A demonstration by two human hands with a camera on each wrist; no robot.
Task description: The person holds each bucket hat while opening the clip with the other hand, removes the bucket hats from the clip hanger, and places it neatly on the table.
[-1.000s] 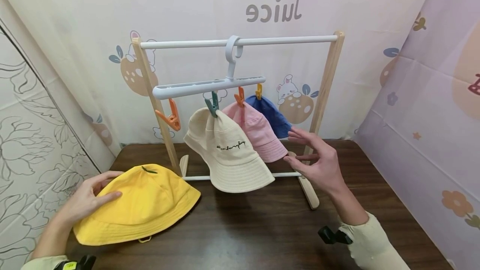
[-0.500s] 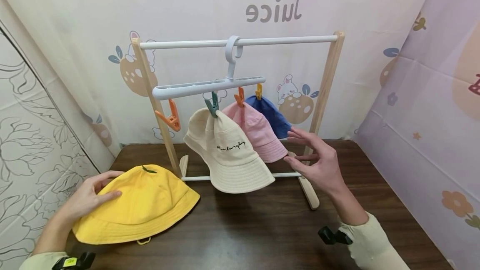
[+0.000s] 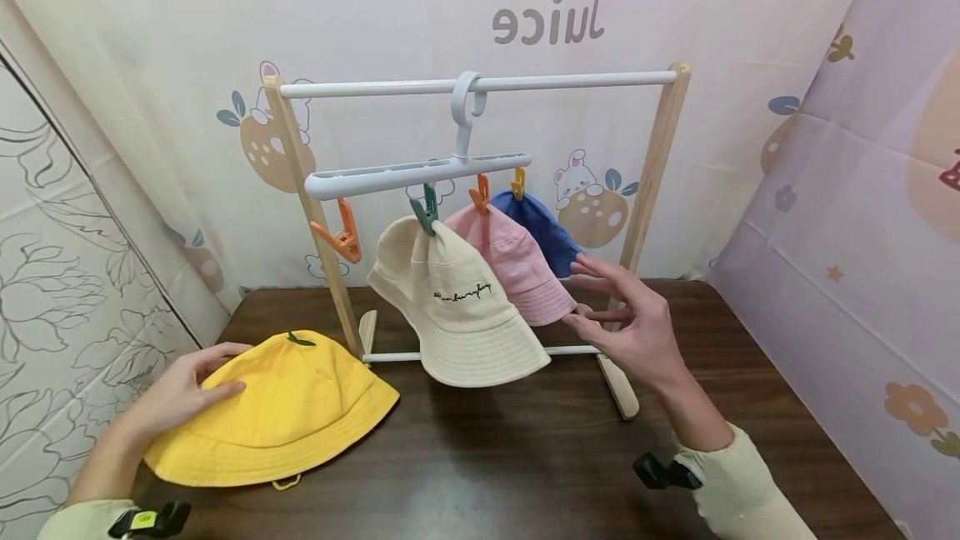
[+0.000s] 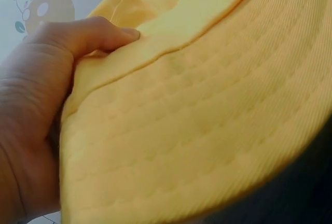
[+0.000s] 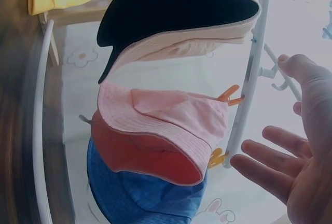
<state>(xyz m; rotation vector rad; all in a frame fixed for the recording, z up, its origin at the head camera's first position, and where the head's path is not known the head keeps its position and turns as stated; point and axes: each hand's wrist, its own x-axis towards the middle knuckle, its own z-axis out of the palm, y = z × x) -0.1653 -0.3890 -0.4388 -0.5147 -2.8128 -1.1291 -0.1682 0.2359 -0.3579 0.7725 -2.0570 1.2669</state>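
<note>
The left hand [image 3: 176, 394] holds the yellow hat [image 3: 285, 415] at its left side; in the left wrist view the thumb presses into the crown while the other fingers go under the brim, so the fabric is pinched between them. The yellow hat lies on the dark bench [image 3: 525, 457], at the front left, just beside the left foot of the wooden rack [image 3: 296, 157].

The right hand [image 3: 630, 323] is wide, with fingers spread and holding nothing. It hovers near the brim of the pink hat [image 3: 513, 269], between that hat and the right leg of the rack; whether a fingertip touches the brim, I cannot tell.

From the white top bar of the rack hangs a white hanger [image 3: 416, 173] with coloured clips. Three hats hang on it in a row: the cream hat [image 3: 457, 315] in front, the pink hat behind it, and the blue hat [image 3: 547, 227] at the back. One orange clip [image 3: 341, 236] on the left carries nothing. The cream hat stands between the two hands and covers part of the pink one.

The head view shows the whole row from the front. The right wrist view looks from the side and below, so it shows the dark inside of the cream hat [image 5: 171, 6] and the reddish inside of the pink hat [image 5: 150, 151], with the open palm [image 5: 306, 156] apart from them. The left wrist view shows mostly yellow fabric [image 4: 207, 120] and the thumb.
</note>
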